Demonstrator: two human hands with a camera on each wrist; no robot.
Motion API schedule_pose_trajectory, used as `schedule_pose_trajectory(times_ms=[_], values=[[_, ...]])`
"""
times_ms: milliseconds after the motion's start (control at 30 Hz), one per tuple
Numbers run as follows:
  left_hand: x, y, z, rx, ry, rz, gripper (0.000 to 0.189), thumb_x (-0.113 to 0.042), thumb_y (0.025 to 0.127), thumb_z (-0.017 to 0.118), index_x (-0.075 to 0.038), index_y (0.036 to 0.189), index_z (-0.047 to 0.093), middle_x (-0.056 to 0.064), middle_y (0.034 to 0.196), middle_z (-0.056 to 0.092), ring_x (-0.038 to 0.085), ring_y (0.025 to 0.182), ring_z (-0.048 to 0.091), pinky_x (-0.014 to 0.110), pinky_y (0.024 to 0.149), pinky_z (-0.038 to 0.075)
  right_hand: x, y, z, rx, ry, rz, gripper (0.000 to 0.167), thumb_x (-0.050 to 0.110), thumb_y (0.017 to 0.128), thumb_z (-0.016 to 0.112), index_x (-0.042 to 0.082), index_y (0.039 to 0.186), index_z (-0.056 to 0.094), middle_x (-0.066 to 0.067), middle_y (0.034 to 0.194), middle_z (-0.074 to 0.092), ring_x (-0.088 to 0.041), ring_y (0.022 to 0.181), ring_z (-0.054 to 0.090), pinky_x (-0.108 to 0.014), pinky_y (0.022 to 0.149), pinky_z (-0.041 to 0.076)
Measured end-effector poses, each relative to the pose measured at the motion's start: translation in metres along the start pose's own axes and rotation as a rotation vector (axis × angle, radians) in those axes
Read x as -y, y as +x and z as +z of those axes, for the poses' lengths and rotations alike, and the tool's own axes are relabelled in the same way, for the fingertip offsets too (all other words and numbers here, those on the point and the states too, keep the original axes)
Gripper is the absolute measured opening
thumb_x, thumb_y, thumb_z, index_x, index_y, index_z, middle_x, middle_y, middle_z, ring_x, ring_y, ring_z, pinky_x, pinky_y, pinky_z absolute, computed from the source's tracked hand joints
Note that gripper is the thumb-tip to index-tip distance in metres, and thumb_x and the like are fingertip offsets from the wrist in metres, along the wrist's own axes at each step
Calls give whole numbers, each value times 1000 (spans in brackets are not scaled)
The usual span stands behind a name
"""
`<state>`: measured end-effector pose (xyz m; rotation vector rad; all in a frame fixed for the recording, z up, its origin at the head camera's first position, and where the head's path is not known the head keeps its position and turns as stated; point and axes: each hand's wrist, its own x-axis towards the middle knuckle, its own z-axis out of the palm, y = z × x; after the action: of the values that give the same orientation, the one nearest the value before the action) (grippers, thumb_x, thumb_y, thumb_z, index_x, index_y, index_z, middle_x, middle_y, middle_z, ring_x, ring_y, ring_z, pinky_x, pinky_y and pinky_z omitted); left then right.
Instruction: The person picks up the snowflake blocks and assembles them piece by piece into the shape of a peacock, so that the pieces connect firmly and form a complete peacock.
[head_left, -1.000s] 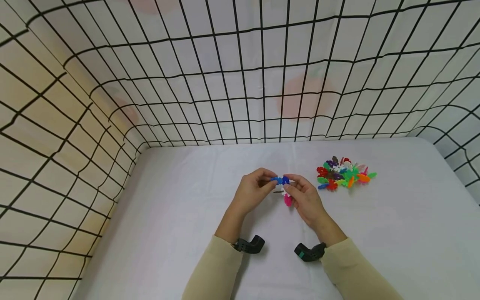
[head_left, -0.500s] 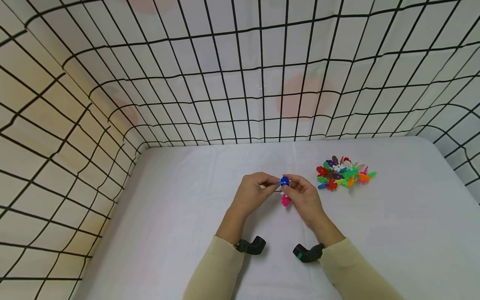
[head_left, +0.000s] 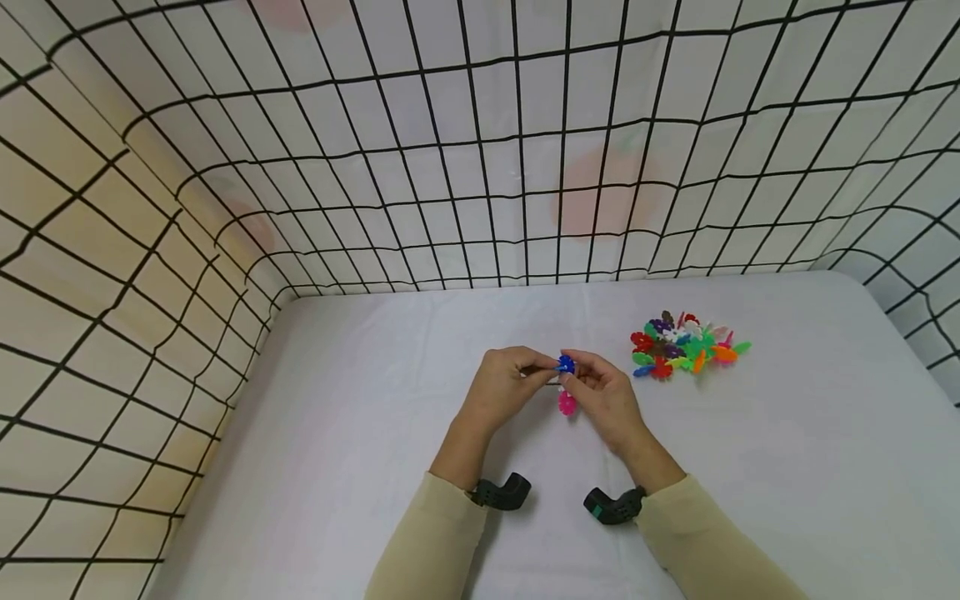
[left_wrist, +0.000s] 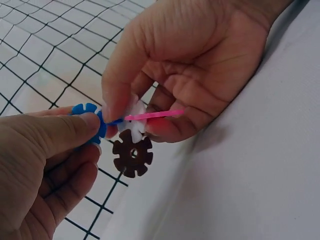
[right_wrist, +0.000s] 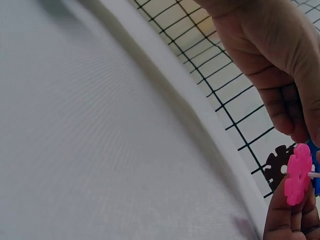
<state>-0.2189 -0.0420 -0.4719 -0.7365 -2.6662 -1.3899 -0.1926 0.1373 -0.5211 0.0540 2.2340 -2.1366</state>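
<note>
My left hand [head_left: 501, 385] pinches a light blue notched snowflake disc [left_wrist: 84, 108] between thumb and fingers. Against it, my right hand [head_left: 609, 403] grips a small cluster of joined discs. The cluster has a dark blue disc [head_left: 567, 363], a white disc [left_wrist: 134, 134] partly covered by fingers, a pink disc [right_wrist: 298, 175] seen nearly edge-on in the left wrist view, and a brown disc [left_wrist: 123, 156] that hangs lowest there. The light blue disc meets the dark blue one at its edge; whether their slots are locked is hidden by the fingertips.
A loose pile of colourful snowflake discs [head_left: 686, 346] lies at the back right of the white-covered table [head_left: 337, 433]. Black wire mesh [head_left: 495, 167] stands along the back and both sides. Each wrist wears a black camera [head_left: 504, 492].
The light blue disc has come right, up against the dark blue disc, as my left hand closed the gap. The cluster has turned slightly, and both hands now stay nearly still.
</note>
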Motion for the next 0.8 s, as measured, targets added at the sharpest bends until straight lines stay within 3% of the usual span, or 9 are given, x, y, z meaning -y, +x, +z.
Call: schedule_pose_trajectory(times_ms=[267,567,800], values=[[3,-1,4,-1,-77,-73,13,-15,95,73,-12,107,79,3,104,78,16,95,74,18,73,57,3,0,-8,95,350,54,43,24,109,49,-3,142,49,4,120,60,-8,97,58,-17,84,55],[14,0,0,-20,-94,-132,22,-15,98,70,-10,119,74,4,116,77,19,103,74,25,82,60,4,0,-9,46,300,40,29,12,105,55,1,132,59,4,105,68,-12,93,69,-22,86,60],[15,0,-1,15,-120,-153,21,-16,100,66,-12,120,73,4,116,77,19,103,73,32,91,60,3,0,-13,38,407,31,18,15,106,55,15,120,66,5,107,69,-9,93,68,-23,88,59]])
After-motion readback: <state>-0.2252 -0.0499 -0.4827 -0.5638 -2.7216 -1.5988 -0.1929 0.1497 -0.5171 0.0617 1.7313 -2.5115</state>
